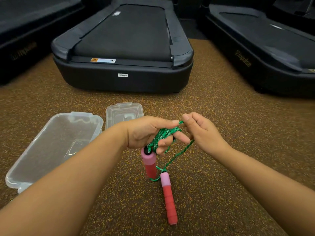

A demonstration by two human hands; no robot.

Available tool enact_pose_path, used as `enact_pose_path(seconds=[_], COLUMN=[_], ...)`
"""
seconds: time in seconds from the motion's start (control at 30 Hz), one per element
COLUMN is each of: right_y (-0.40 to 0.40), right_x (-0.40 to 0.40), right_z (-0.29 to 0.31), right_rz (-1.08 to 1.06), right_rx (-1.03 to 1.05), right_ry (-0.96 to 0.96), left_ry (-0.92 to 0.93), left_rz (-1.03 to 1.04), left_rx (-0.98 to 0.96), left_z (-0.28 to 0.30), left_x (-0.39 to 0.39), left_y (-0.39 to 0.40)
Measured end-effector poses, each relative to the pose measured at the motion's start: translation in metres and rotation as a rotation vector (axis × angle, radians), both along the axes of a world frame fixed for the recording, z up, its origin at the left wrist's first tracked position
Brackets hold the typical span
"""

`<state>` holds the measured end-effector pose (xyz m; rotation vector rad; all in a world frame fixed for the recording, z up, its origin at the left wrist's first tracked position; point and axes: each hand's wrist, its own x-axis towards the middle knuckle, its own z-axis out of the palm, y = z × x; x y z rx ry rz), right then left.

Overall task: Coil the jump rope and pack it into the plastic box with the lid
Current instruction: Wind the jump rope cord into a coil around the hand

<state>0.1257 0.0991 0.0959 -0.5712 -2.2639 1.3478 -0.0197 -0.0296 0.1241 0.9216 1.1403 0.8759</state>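
**Rope nearly wound, handles still dangling**

Here we are mid-coil: the left hand has the green jump rope looped in several turns round its spread fingers, thumb pressed on top to pin the bundle. The right hand sits just beside it, fingertips pinching the free strand at the far end of the coil, the rest of its fingers curled in.

One pink-and-red foam handle hangs straight down from the left hand's bundle. The second handle trails nearer the camera on a short run of slack; whether its tip touches the speckled floor I cannot tell.

This rope looks like a soft braided cord, light and limp, so it should hold no shape of its own and will likely spring loose the instant the pinch lets go. Best hold is round the whole bundle of turns, not a single strand. The foam handles look stiff enough and grippy, the heaviest parts, and they will swing and drag the coil open if left hanging.

The clear plastic box waits open on the floor at left, its lid lying just beyond it, off the box.
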Motion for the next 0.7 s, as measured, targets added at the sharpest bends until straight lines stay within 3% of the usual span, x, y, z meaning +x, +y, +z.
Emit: enact_pose_path(seconds=[0.23,0.4,0.7], right_y=[-0.006,-0.012,-0.024], right_x=[0.000,0.011,0.027], right_z=[-0.023,-0.051,-0.077], right_rz=[0.027,0.057,0.123], right_rx=[-0.094,-0.101,-0.216], right_ry=[0.058,-0.030,-0.217], left_ry=[-0.167,-0.341,-0.355], left_rz=[0.117,0.240,0.516], left_rx=[0.022,0.119,0.246], left_z=[0.005,0.011,0.019], left_x=[-0.003,-0.011,-0.034], left_y=[-0.004,-0.004,-0.007])
